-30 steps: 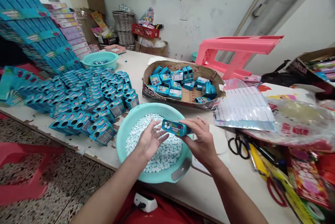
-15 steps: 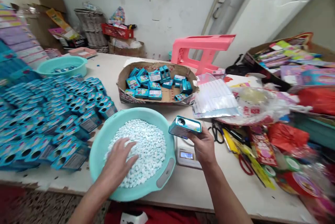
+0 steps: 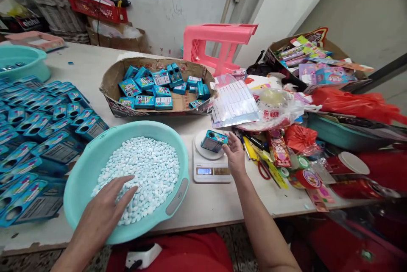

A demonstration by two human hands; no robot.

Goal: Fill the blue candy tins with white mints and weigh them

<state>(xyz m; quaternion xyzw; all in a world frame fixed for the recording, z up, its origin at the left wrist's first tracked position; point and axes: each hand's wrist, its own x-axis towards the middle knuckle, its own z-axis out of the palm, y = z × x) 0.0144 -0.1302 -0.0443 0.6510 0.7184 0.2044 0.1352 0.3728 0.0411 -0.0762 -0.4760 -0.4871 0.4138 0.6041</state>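
Observation:
My left hand (image 3: 106, 202) rests over small pale-blue and white candies (image 3: 149, 166) in a turquoise basin (image 3: 74, 217); its fingers are spread and its fingertips lie on the candies. My right hand (image 3: 235, 155) pinches the right end of a small blue box (image 3: 214, 140) with a round hole in its top. That box is on the round plate of a white digital scale (image 3: 210, 174), whose lit display I cannot read surely.
Rows of upright blue boxes (image 3: 57, 147) fill the left of the table. Behind the basin stands a cardboard tray (image 3: 119, 109) of more boxes. A pink stool (image 3: 219, 34), plastic bags (image 3: 270, 106), red-handled scissors (image 3: 263, 170) and packets crowd the right.
My right hand has brought the blue box down from beside the basin onto the scale. My left hand stays over the candies. The view has swung right.

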